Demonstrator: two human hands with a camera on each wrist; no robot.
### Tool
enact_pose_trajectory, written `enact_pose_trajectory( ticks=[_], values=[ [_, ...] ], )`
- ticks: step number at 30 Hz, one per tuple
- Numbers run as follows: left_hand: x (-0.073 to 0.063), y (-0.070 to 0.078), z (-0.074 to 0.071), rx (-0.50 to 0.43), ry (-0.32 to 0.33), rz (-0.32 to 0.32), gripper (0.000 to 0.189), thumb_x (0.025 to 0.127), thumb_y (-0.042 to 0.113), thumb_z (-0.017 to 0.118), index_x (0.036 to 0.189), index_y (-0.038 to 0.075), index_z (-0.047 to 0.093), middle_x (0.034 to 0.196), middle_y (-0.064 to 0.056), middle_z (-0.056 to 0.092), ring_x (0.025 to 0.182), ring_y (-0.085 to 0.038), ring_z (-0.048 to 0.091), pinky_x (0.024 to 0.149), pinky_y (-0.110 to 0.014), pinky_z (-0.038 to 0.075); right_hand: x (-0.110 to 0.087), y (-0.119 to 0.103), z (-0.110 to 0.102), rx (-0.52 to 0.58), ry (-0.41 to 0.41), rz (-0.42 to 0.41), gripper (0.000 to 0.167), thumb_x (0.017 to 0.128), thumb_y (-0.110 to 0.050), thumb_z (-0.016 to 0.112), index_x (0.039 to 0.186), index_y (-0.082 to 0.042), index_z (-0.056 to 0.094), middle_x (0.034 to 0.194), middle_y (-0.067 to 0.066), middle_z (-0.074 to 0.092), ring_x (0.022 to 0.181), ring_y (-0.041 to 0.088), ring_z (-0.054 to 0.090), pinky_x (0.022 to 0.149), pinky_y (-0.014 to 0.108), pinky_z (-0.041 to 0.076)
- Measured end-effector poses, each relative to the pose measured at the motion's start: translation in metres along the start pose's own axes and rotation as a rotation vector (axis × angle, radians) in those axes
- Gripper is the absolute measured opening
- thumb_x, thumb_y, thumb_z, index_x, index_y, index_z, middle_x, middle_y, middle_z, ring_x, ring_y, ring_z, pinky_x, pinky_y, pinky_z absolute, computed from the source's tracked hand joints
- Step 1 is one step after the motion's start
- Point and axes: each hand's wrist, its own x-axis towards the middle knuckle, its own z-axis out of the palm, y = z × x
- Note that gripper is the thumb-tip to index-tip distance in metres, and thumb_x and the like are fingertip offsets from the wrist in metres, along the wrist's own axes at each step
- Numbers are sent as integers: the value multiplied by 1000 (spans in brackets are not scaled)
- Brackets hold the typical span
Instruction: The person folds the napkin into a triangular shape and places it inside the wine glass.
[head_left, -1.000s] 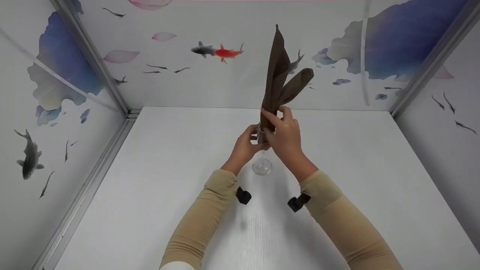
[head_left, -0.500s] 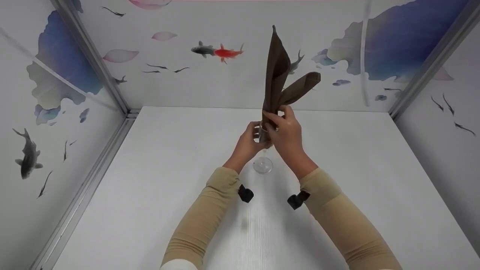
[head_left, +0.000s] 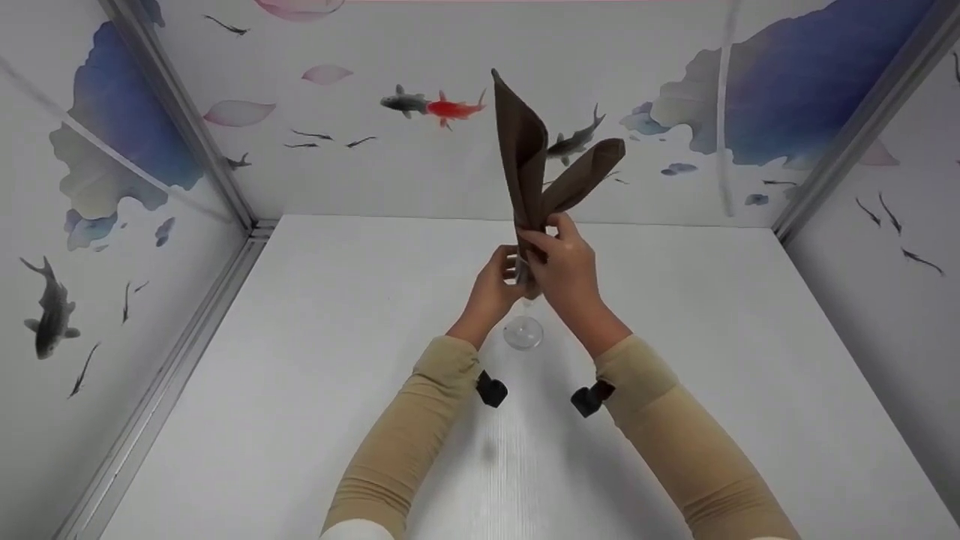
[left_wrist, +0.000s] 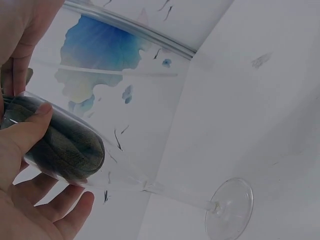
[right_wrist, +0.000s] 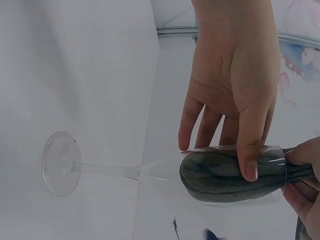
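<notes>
A brown folded cloth napkin [head_left: 523, 142] rises from a clear stemmed glass [head_left: 523, 333], with one tall pointed leaf and one shorter rolled leaf fanning out to the right. My left hand [head_left: 487, 292] grips the bowl, its thumb [left_wrist: 37, 122] across the near side and the other fingers behind. Inside the bowl, the rounded bottom of the napkin [right_wrist: 220, 177] shows through, ending above the narrow base. At the rim, my right hand [head_left: 571, 266] pinches the gathered napkin between thumb and fingers. The glass stem and foot [left_wrist: 230, 207] extend below both hands.
A white table [head_left: 360, 315] lies beneath the hands. Behind it stands a white wall panel [head_left: 337, 180] printed with fish and petals, and side panels with metal edge strips [head_left: 180, 345] flank it. Each wrist carries a small black camera [head_left: 493, 390].
The napkin's tall leaf has swung left and its tip now leans left. The shorter leaf opened outward, then shifted slightly back left. Both hands keep their holds, almost in place.
</notes>
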Motion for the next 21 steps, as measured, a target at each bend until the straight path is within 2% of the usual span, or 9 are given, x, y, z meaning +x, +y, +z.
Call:
enact_pose_trajectory(
  ticks=[4,13,21],
  values=[
    [1,0,1,16,-4,0,53,94,16,67,141,13,44,134,-8,54,120,-21,55,92,-28,48,1,1,-1,-10,-10,1,23,83,3,75,105,-4,76,108,17,56,92,30,66,77,39,56],
    [2,0,-1,-11,-13,-34,56,90,13,71,140,15,45,135,-7,53,120,-21,54,92,-30,48,1,2,0,2,-52,40,23,83,1,75,106,-5,76,110,16,56,94,30,65,79,40,55],
    [3,-1,-1,-5,-18,-40,56,90,13,71,140,15,45,136,-8,53,121,-22,53,93,-30,48,0,1,1,-8,-41,37,22,84,1,75,105,-5,76,109,16,56,93,30,65,78,40,55]
  ],
)
